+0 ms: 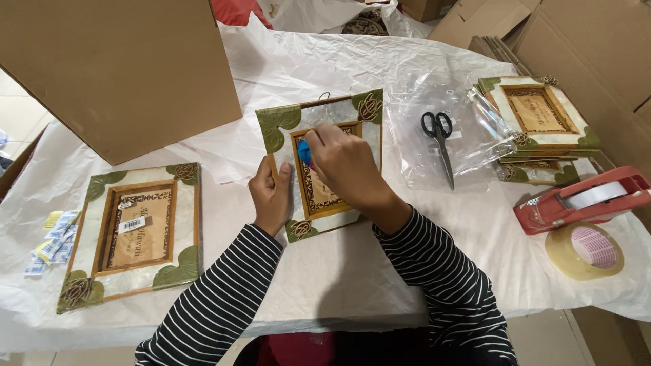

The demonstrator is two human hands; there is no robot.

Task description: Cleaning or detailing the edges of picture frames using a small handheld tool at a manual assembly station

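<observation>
White paper is covering the whole worktop (pixel 352 271), presumably so that the decorated things are lying on something soft and clean. A big cardboard box (pixel 115 68) is standing at the far left, well clear of our arms. Clear plastic wrap (pixel 468 146) is lying spread to the right with black-handled scissors (pixel 439 139) resting on it, within reach.

In the middle we are tilting up a picture frame (pixel 319 166) with green leaf corners and a pale shell-like face, so that its front is facing us. Our left hand (pixel 271 196) is closing on the frame's left edge, thumb in front, steadying it. Our right hand (pixel 342 163) is curling its fingers around a small blue piece (pixel 304 153), perhaps a cloth, and pressing it against the frame's inner border.

A second frame (pixel 135 234) is lying flat at the left, and a stack of frames (pixel 539 118) is sitting far right. Nearer us on the right are a red tape dispenser (pixel 583 200) and a roll of tape (pixel 584 251). Small blue-and-yellow sachets (pixel 54 240) are lying scattered by the left edge.
</observation>
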